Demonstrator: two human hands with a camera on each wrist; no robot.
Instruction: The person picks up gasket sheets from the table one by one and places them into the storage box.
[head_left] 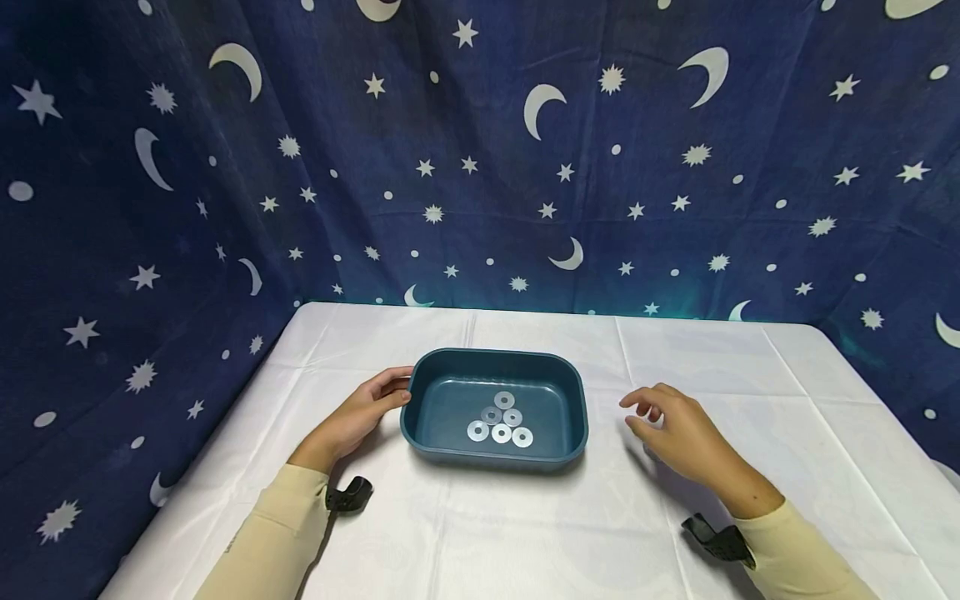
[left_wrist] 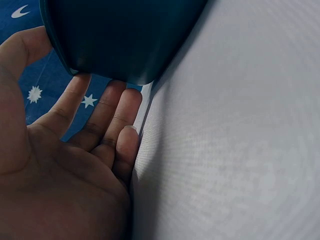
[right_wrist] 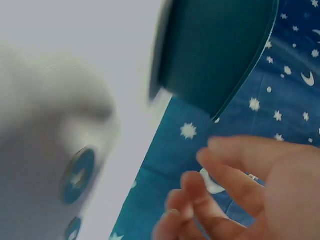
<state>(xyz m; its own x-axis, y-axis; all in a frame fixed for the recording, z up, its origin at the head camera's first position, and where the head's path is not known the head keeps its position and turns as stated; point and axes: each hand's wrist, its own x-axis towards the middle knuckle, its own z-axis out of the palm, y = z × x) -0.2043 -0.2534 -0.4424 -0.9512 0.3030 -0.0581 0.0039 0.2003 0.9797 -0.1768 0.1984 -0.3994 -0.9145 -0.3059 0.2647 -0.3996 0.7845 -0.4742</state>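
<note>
The left hand (head_left: 358, 419) rests its fairly straight fingers against the rounded end of the smooth teal tray (head_left: 495, 457), which stands left of centre on creased white cloth (head_left: 480, 533). Six flat metal washers (head_left: 512, 424) form a triangle inside. The right hand (head_left: 678, 429), loosely curled and holding nothing visible, hovers beside two shiny discs (right_wrist: 78, 175), probably washers, though blurred. Cloth leaves room between tray and right hand.
</note>
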